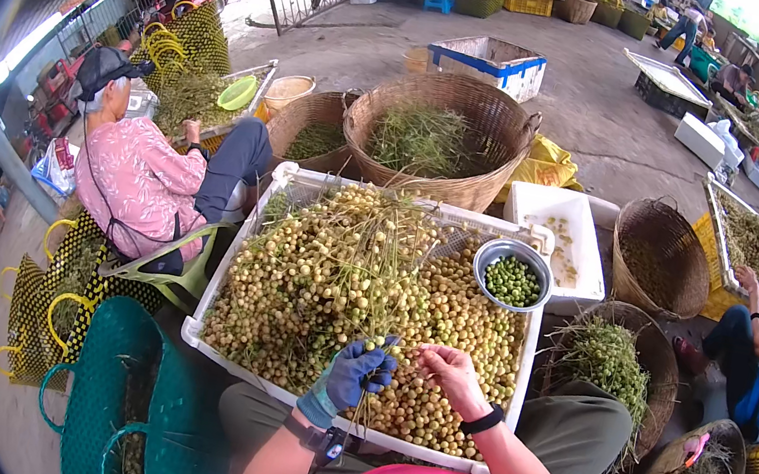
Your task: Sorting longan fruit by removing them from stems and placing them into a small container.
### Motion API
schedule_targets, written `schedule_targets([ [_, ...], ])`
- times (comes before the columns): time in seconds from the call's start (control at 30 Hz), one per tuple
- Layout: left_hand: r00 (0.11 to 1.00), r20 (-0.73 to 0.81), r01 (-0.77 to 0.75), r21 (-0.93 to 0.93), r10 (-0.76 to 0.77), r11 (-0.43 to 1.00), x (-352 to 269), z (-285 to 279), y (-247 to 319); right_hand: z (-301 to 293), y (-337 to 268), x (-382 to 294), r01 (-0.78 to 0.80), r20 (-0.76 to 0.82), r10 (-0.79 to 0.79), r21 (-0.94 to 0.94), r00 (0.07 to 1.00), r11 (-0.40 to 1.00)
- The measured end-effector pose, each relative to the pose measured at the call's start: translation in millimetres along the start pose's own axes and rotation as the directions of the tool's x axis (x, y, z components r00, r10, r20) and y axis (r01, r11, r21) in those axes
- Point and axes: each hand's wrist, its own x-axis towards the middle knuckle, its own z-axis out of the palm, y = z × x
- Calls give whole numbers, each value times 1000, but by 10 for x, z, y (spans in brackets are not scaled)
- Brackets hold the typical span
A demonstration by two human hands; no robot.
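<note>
My left hand (359,374), in a blue glove, is closed around a thin sprig with a few greenish-yellow fruits (376,344) at its top and stems hanging below. Bare and just to its right, my right hand (452,378) pinches the side of the same sprig; what lies between the fingertips is too small to make out. Both hands are above a white plastic tray (346,425). Clusters of small round fruits on stems (314,263) are heaped on its left, with loose yellow-brown fruits (470,329) on the right. A metal bowl (541,305) of small green fruits (513,279) rests at the back right corner.
Beyond the tray stands a big wicker basket (435,182) holding stems. A white foam box (593,275) is at the back right, and a basket of green sprigs (665,364) at right. Green woven bags (110,342) are at left. Seated people (147,173) work on both sides.
</note>
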Motion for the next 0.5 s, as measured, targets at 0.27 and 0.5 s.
schedule_targets([
  [0.27,998,-54,46,71,-42,996,-5,134,-19,98,-310,-200,156,-230,-84,316,970,936],
  [0.5,992,-112,77,254,-49,964,17,289,-40,309,-191,-33,313,51,-330,-477,943,821],
])
